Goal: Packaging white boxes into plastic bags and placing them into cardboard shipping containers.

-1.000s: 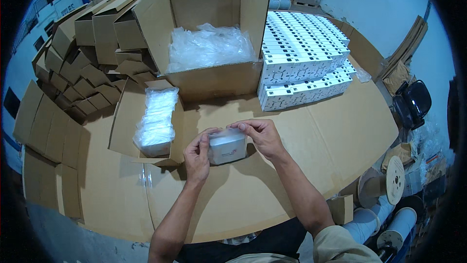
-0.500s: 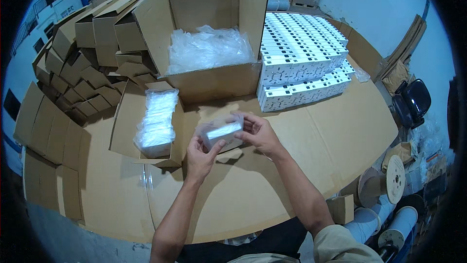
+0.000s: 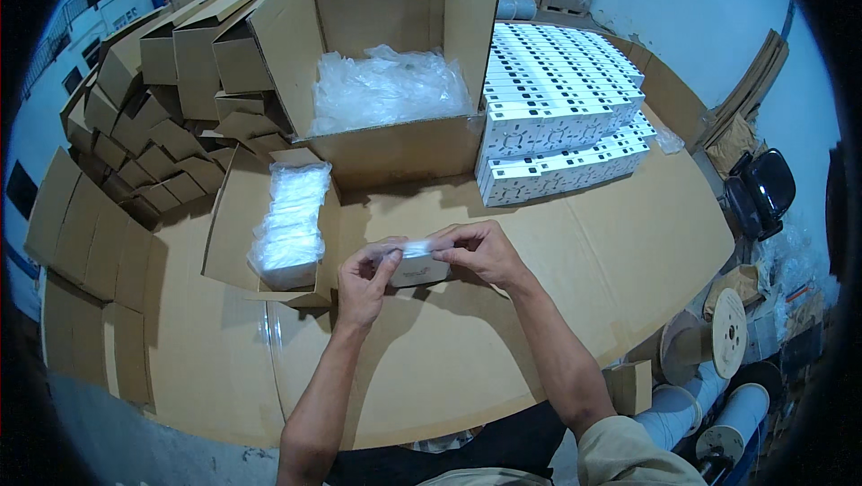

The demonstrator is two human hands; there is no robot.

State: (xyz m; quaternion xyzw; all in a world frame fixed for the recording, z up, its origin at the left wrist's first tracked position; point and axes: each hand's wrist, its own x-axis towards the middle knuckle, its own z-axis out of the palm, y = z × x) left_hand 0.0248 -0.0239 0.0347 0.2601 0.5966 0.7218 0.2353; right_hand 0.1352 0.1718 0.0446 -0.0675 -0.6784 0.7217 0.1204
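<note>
Between my two hands is a small white box in a clear plastic bag (image 3: 420, 272), held over the cardboard-covered table. My left hand (image 3: 368, 278) pinches the bag's upper left edge, thumb in front. My right hand (image 3: 482, 252) pinches the upper right edge, and the plastic is drawn together along the top. Just left of my hands stands an open carton (image 3: 325, 252) with a row of bagged white boxes (image 3: 292, 225) in it. Behind it, a large open carton (image 3: 395, 154) holds a heap of clear plastic bags (image 3: 391, 91).
Stacked white boxes with black markings (image 3: 557, 127) stand at the back right. Many brown cartons (image 3: 193, 64) are piled at the far left, with folded cardboard (image 3: 90, 261) nearer. Cable spools (image 3: 729, 320) and a black chair (image 3: 761, 189) lie beyond the table's right side.
The bag's loose top, spread upward before, is now folded down and gathered along the box's upper edge. My hands have closed in on it, both still gripping.
</note>
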